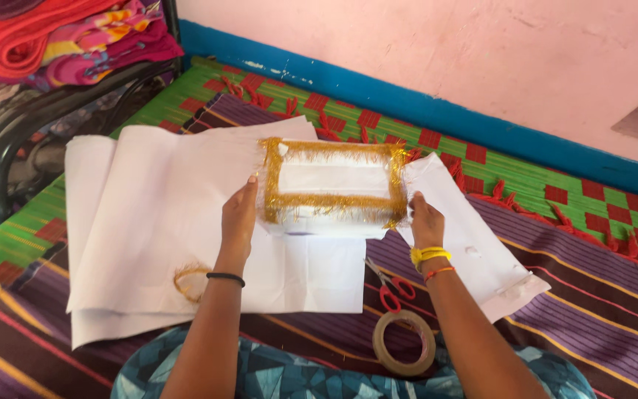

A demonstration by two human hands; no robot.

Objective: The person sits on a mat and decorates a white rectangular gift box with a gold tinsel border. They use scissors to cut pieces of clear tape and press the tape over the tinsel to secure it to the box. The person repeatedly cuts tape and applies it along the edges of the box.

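A white paper-wrapped box [334, 179] with a gold tinsel border along its top edges rests on large white paper sheets [156, 214] spread over a woven mat. My left hand [239, 219] presses flat against the box's left side. My right hand [424, 221] holds the box's right front corner. Both hands grip the box between them.
A roll of brown tape [404, 342] and red-handled scissors [389, 290] lie on the mat near my right forearm. A loose loop of gold tinsel [190, 281] sits on the paper at left. Folded blankets [75, 37] and a black metal frame [31, 125] stand far left; a pink wall [444, 52] runs behind.
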